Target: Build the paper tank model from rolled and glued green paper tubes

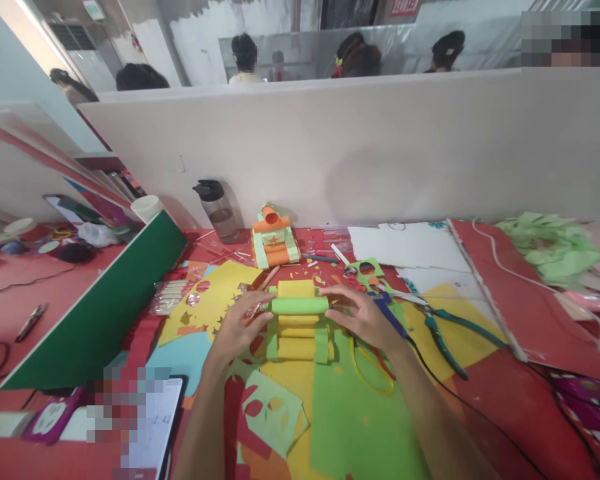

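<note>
A bright green paper roll lies across a paper model made of yellow paper rolls with green strips at its sides. My left hand pinches the roll's left end between thumb and fingers. At the right end, my right hand holds it the same way. Under the model are yellow sheets and a green paper sheet. Close to my left forearm lies a pale green paper scrap with cut-out holes.
Behind the model stands an orange and green paper model, beside a water bottle. Right of my hand lie teal-handled pliers and a blue glue gun. A green board leans at left, near a phone. A white partition closes the back.
</note>
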A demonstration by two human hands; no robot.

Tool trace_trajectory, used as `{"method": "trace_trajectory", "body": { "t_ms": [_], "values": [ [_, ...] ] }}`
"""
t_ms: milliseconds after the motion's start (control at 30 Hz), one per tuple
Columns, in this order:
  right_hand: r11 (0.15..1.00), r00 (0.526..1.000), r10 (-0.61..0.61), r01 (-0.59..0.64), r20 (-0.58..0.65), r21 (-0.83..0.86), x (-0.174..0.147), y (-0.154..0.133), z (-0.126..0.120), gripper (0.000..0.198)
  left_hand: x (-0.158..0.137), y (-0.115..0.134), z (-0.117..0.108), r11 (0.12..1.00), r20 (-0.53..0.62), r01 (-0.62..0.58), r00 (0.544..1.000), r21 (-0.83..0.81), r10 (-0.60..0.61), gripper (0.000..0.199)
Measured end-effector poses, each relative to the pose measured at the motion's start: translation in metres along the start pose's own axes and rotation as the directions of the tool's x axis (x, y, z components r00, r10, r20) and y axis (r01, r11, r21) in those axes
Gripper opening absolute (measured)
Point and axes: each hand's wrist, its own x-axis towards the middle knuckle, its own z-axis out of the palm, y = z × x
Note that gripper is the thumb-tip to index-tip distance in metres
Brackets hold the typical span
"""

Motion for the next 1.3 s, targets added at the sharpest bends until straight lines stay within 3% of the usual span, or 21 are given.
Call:
{"method": "trace_trajectory", "body": {
  "t_ms": [133,233,400,567,767,933,1100,1300],
  "values": [
    [0.997,0.999,-0.010,0.012,-0.032,0.077,-0.001,0.005,-0.002,0.038,-0.002,0.004,0.000,0.992,-0.041,0.043,0.998,-0.116,-0.048,0.040],
    [0.998,0.997,-0.044,0.046,-0.058,0.032,0.000,0.008,-0.003,0.033,-0.001,0.002,0.002,0.988,-0.078,-0.013,0.997,-0.154,0.001,0.036],
    [0.991,0.988,-0.128,0.124,-0.084,-0.053,0.002,0.011,0.001,0.022,0.003,-0.008,0.009,0.989,-0.096,-0.140,0.986,-0.038,0.135,0.028],
    [0.989,0.988,-0.138,0.133,-0.073,-0.071,0.002,0.009,0.004,0.024,0.003,-0.011,0.011,0.990,-0.093,-0.139,0.986,-0.006,0.137,0.027],
    [0.993,0.991,-0.110,0.106,-0.080,-0.052,0.001,0.007,0.001,0.035,0.002,-0.003,0.009,0.992,-0.089,-0.044,0.995,-0.116,0.034,0.040],
    [0.996,0.999,0.027,-0.029,-0.027,-0.087,-0.003,0.011,-0.009,0.037,0.002,-0.012,0.006,0.980,-0.095,0.191,0.976,-0.059,-0.196,0.048],
    [0.960,0.982,0.173,-0.152,0.072,-0.236,-0.010,0.014,-0.003,0.059,0.003,-0.022,0.007,0.975,0.035,0.200,0.978,0.101,-0.205,0.049],
    [0.934,0.993,0.112,-0.097,0.023,-0.345,-0.018,0.005,0.018,0.096,0.003,-0.020,0.008,0.978,0.121,0.203,0.973,-0.054,-0.195,0.055]
  ]
}}
